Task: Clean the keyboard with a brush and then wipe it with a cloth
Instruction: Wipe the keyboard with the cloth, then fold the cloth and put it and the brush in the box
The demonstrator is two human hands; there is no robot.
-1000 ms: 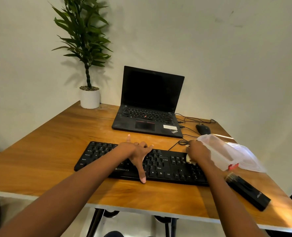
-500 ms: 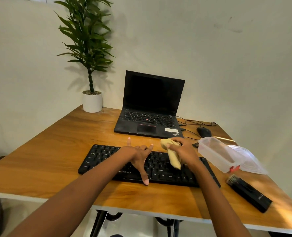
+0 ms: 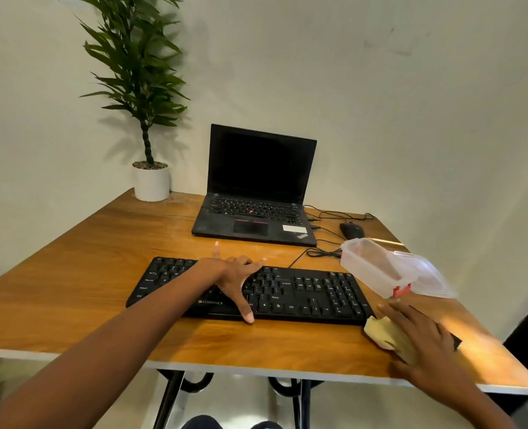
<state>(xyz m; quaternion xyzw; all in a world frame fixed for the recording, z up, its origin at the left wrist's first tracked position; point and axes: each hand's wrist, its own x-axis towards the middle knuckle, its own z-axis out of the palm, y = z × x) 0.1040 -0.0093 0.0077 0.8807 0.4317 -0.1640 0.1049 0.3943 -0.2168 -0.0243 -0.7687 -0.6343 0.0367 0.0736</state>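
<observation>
Left hand (image 3: 234, 277) presses keyboard (image 3: 318, 292); right hand (image 3: 423, 339) covers cloth (image 3: 380, 331); box (image 3: 369, 264) uncovered.

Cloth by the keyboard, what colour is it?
Pale yellow. The head view shows the cloth best, partly under the right hand.

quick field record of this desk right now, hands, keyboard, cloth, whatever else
left hand: spread flat on the keyboard, thumb at its front edge
right hand: fingers fairly straight, resting over the cloth
cloth: yellow, bunched on the table off the keyboard's right front corner
container: clear plastic, open, right of keyboard
laptop: open behind keyboard, screen dark
plant: potted, back left corner
</observation>
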